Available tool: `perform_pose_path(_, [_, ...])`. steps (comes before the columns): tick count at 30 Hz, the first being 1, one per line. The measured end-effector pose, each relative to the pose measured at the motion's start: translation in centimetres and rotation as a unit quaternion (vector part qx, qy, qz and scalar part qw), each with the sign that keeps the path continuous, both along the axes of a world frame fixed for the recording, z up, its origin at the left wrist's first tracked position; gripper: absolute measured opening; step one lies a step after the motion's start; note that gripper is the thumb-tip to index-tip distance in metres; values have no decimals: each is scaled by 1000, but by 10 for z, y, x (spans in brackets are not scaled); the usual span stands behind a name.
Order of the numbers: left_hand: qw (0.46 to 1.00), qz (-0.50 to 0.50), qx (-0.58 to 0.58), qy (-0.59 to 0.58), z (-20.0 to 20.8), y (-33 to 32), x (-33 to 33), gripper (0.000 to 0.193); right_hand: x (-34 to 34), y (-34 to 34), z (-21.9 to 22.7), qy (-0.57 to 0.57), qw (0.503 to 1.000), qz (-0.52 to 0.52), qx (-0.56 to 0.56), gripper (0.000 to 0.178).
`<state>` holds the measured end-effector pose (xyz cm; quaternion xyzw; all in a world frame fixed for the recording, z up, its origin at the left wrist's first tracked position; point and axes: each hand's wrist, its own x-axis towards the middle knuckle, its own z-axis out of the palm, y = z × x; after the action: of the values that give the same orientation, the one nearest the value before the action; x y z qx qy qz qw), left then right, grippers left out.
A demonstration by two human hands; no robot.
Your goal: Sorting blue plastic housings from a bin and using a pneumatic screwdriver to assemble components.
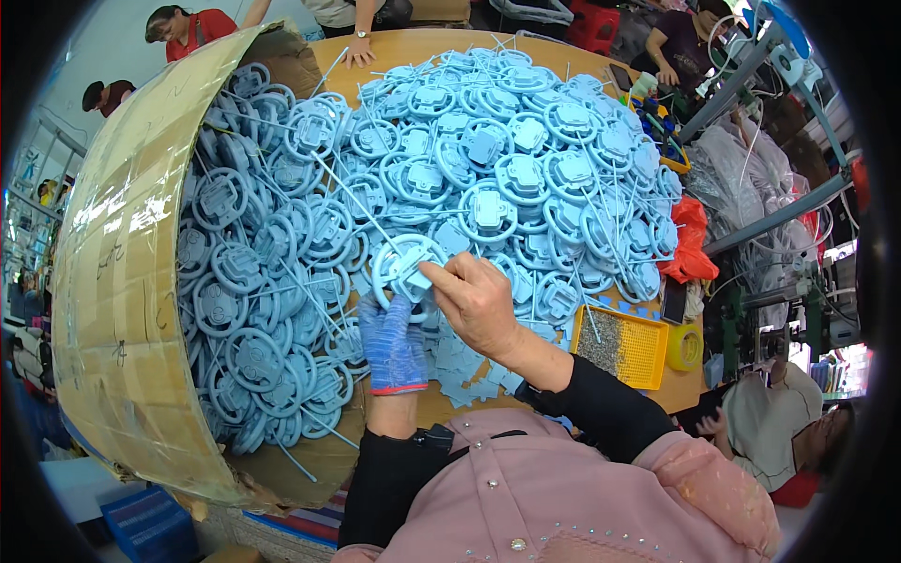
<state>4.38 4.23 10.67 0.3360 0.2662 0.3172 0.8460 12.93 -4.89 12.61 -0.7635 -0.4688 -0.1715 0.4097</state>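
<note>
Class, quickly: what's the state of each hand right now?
Left hand: gloved, closed, holding a blue ring.
Right hand: fingers bent, at the ring's middle; whether it's gripping anything cannot be told.

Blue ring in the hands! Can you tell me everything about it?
The blue ring is pale, plastic-looking, with a round rim around a flat middle; a thin rod shows at its upper left. It's held before the pile, the gloved left grip at its lower rim, right grip at its middle.
</note>
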Motion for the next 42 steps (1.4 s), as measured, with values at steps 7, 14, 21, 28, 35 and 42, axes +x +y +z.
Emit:
perform_pose_path(7, [998, -23, 28, 53, -17, 3, -3, 28, -21, -4, -6, 36, 993, 13, -107, 44])
perform_pose_path(14, [996, 32, -1, 82, -23, 7, -1, 29, 1, -16, -20, 248, 961, 23, -117, 48])
perform_pose_path(21, [985, -44, 111, 128, -41, 19, 2, 35, 11, -13, -38, 722, 685, 99, 27, 42])
perform_pose_path(28, [953, -111, 243, 144, -34, 15, 22, 50, 20, -19, -42, 687, 721, 63, 62, 43])
perform_pose_path(35, [959, -122, 210, 149, -45, 9, 42, 45, 32, -26, -48, 699, 711, 19, 77, 43])
perform_pose_path(42, [966, -168, 128, 145, -47, 9, 54, 56, 45, -29, -52, 693, 717, 15, 77, 41])
